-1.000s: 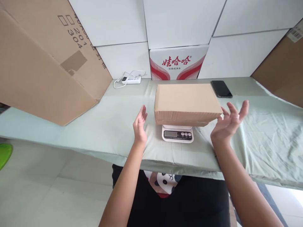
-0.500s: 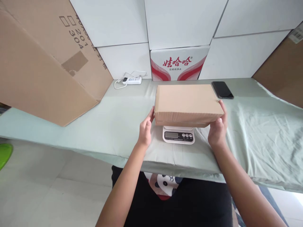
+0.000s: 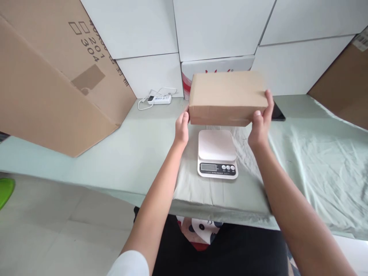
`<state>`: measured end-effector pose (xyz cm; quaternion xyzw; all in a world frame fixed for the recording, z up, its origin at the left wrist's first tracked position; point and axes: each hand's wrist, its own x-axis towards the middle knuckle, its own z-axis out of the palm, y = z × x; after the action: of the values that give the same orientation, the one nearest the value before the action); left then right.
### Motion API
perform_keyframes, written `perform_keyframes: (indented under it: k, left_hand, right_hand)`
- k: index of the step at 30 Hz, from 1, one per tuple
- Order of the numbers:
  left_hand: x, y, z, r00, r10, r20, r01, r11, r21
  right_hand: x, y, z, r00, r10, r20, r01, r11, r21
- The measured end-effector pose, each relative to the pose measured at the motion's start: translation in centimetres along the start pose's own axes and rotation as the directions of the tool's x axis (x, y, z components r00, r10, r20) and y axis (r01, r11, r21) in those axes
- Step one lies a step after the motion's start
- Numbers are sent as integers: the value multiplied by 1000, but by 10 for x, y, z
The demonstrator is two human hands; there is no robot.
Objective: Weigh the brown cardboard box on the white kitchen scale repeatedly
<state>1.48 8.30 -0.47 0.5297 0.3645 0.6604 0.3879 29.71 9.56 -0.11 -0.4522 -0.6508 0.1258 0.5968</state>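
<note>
A closed brown cardboard box (image 3: 228,92) is held up in the air between both hands, just beyond and above a white digital kitchen scale (image 3: 217,145). My left hand (image 3: 182,126) presses on the box's left end, its thumb at the near corner. At the right end, my right hand (image 3: 261,120) grips with the thumb on the front face and fingers along the side. The scale's platform shows bare, with its small display and round buttons facing me. Fingers under or behind the box are hidden.
A large cardboard carton (image 3: 57,84) leans at the left; another carton (image 3: 345,76) stands at the right. Behind are white panels and a printed white box (image 3: 185,73). A white power strip with cable (image 3: 159,99) and a partly covered phone (image 3: 278,113) lie on the green cloth (image 3: 138,153).
Both hands have lifted the cardboard box up and away from me off the scale. The scale's platform is now uncovered, while the box hides more of the printed box and the phone.
</note>
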Motion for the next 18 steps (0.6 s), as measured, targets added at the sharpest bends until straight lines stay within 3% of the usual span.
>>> perform_keyframes:
  k: [5,18]
  left_hand:
    - [0,-35,-5,998,-57,0,57,998,4]
    - [-5,-50,-3,983,-185,0,185,981,58]
  right_hand:
    - [-8,22,13,998,56,-15,-55,995,89]
    - [-8,70,25,982,182,50,-186,978,95]
